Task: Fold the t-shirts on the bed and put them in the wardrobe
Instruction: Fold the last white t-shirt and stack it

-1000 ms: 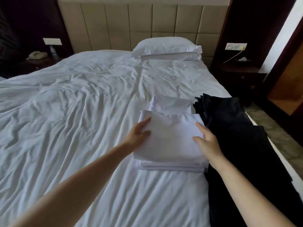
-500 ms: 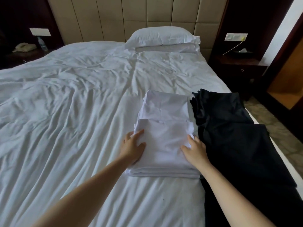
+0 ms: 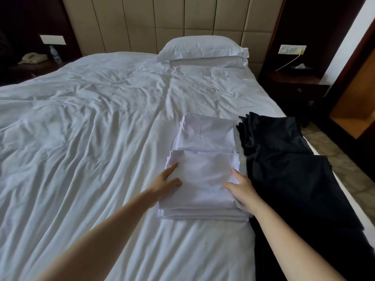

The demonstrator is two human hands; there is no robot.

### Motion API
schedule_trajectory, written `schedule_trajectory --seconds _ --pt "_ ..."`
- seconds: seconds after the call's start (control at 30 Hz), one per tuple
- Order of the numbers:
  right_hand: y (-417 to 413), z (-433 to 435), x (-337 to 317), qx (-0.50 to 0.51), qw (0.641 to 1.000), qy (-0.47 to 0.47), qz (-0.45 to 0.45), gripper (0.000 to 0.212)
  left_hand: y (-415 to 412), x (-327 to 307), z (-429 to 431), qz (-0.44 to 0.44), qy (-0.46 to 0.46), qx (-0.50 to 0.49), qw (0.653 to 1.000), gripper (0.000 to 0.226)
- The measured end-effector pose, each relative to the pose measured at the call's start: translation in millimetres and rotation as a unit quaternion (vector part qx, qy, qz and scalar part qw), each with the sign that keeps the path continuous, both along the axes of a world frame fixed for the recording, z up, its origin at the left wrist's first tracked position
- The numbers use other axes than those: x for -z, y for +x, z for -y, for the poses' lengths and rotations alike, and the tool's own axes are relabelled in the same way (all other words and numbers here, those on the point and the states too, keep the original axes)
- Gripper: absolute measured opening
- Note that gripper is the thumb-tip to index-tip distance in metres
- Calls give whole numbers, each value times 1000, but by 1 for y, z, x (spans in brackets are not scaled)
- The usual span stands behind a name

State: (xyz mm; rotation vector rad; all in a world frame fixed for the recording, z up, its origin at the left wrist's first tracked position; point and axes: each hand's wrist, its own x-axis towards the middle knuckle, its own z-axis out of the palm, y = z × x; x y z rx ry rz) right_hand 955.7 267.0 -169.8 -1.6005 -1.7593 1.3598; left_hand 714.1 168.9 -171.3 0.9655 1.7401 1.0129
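Observation:
A stack of folded white t-shirts [image 3: 203, 179] lies on the white bed [image 3: 91, 138], right of centre. Its top shirt sits toward me, so the back half of a lower folded white shirt [image 3: 207, 134] shows behind it. My left hand [image 3: 164, 183] rests against the stack's left side, fingers straight and thumb on top. On the right side my right hand [image 3: 241, 189] lies the same way. Dark garments [image 3: 284, 169] are spread along the bed's right edge, touching the stack.
Two white pillows [image 3: 203, 47] lean at the padded headboard. A dark nightstand [image 3: 294, 84] with a tissue box stands to the right of the bed. An open wooden compartment [image 3: 353, 110] shows at the far right. A phone [image 3: 33, 57] sits on the left nightstand.
Both hands have drawn back toward me along the stack's sides. The top white shirt now sits nearer me, uncovering more of the shirt below. The view has tilted slightly.

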Motion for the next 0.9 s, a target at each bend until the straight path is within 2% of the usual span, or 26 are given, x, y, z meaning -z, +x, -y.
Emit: schedule_trajectory --seconds 0.13,0.33,0.63,0.77,0.9 --pt "-2 15 -8 0 1000 -24 -14 68 0 -5 25 23 44 -6 999 84" --pt "-26 53 -18 -18 997 -36 -61 65 -25 -14 75 -28 81 -32 996 84" --pt "-109 121 -12 -84 993 -29 -72 72 -93 -23 171 -53 56 -94 993 93" --pt "-134 142 -8 -109 992 -14 -58 73 -111 -18 205 -42 58 -122 990 78" --pt "-148 158 -5 -129 990 -7 -57 75 -124 -10 227 -28 53 -141 988 77"
